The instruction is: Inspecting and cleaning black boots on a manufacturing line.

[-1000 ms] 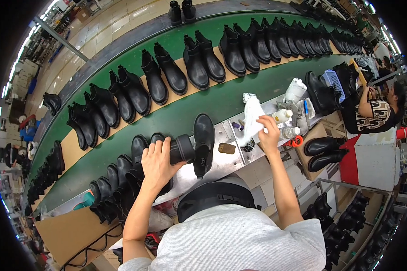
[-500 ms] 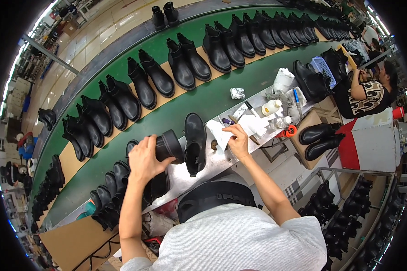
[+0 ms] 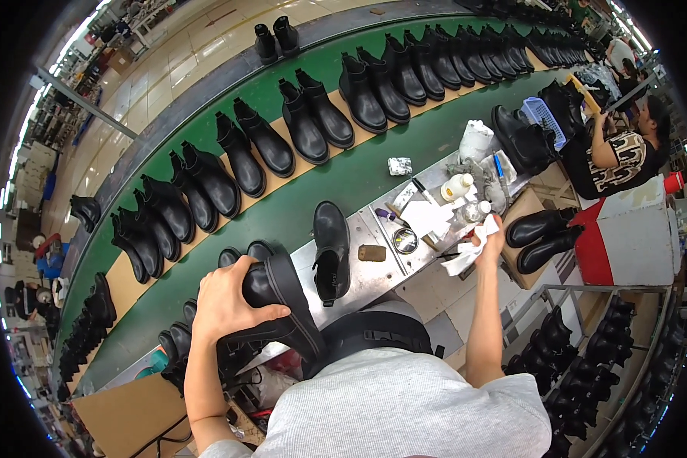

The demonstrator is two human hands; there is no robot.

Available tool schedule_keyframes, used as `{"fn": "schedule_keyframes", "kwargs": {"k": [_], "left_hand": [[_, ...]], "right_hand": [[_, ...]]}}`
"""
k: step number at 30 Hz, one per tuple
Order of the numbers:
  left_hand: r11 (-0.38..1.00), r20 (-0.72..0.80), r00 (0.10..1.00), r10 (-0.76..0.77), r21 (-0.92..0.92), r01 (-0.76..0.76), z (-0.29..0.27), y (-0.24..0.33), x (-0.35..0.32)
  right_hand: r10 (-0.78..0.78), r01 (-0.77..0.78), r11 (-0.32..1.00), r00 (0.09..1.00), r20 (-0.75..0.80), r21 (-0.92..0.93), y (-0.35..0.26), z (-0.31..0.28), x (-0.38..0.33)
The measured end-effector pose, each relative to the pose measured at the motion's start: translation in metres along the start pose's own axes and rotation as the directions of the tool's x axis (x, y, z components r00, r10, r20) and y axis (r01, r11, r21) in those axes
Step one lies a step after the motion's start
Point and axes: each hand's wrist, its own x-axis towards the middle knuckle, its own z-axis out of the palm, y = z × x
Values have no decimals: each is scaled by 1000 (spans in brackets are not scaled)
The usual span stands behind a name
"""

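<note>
Black boot (image 3: 278,305) gripped by left hand (image 3: 225,301), second boot (image 3: 332,252) beside, round tin (image 3: 405,240)

A long green conveyor (image 3: 298,217) curves across the hall, with black boots (image 3: 252,145) in pairs on its tan strip. Beyond it lies a pale tiled floor (image 3: 183,57), glossy under bright light. A steel bench (image 3: 374,278) runs alongside the belt. Racks (image 3: 588,366) at right hold what look like more boots.

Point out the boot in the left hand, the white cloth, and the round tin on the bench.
black boot (image 3: 282,294), head view, on its shaft.
white cloth (image 3: 466,256), head view, on its hanging fold.
round tin (image 3: 405,240), head view, on its centre.
</note>
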Motion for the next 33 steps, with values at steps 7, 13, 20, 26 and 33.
{"fn": "schedule_keyframes", "kwargs": {"k": [7,13,20,26,33], "left_hand": [[995,15,999,-45,90,44,-2,5,-1],[997,-5,1000,-21,68,21,3,-7,-5],[996,21,999,-41,86,39,1,2,-10],[992,17,996,-85,95,83,-3,9,-7],[980,-29,990,-136,142,139,-8,17,-13]], "right_hand": [[114,-43,955,967,228,-292,14,-9,20],[-234,661,217,749,620,-718,60,-41,-65],[154,-93,901,982,112,-423,7,-32,67],[99,310,674,861,498,-670,-63,99,-1],[293,690,674,79,953,-265,-111,292,-189]]}}
